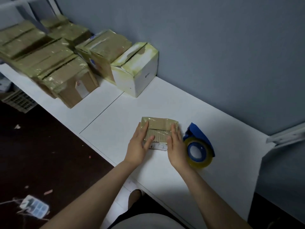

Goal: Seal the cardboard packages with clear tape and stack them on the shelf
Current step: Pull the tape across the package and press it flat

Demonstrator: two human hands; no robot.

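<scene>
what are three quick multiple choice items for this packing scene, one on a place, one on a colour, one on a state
1. Where does the tape dispenser lie relative to the small taped package?
A) on the person's right of it
B) on top of it
C) on the floor

2. What colour is the dispenser's frame?
A) red
B) blue
C) black

3. How do the left hand and right hand meet the package?
A) neither touches it
B) only the left touches it
C) both press it with straight fingers

Answers:
1 A, the dispenser lies on the white table just beyond the right hand.
2 B, its frame and hub show blue.
3 C, one hand lies flat on each end of the package.
</scene>
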